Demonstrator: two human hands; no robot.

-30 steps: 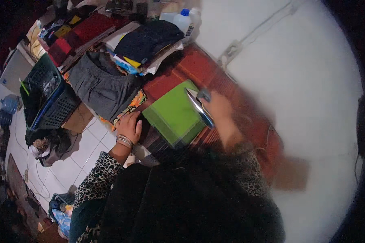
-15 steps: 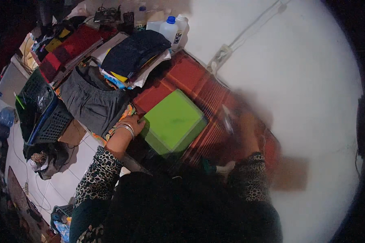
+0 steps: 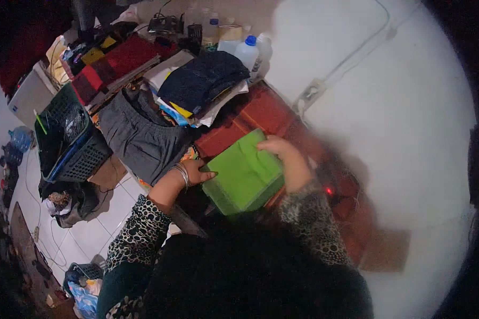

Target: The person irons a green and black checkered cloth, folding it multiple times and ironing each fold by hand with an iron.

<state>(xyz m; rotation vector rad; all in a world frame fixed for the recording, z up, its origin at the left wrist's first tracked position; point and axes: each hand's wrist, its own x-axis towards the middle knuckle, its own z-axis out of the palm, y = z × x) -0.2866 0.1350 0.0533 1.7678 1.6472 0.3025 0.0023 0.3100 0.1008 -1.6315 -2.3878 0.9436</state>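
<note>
A green box [image 3: 242, 175] with duller edges and creases across its top rests on a red plaid cloth [image 3: 245, 119]. My left hand [image 3: 196, 173], with silver bangles on the wrist, grips its left side, thumb on the top and the other fingers partly hidden. At the far right corner, my right hand [image 3: 285, 154] holds the box by its edge, fingers bent over the top. Just left of the box lie grey shorts [image 3: 143, 141], spread out.
Dark folded clothes [image 3: 205, 80] top a pile behind the box. Plastic bottles [image 3: 247, 53] stand against the wall, near a power socket strip [image 3: 310, 95]. A dark green basket [image 3: 66, 138] sits at the left. Beside my right forearm glows a small red light [image 3: 329, 191].
My right hand has come from the cloth at the right onto the box's far right edge. The white-tipped item near it no longer shows. The box top now looks creased. The view has shifted.
</note>
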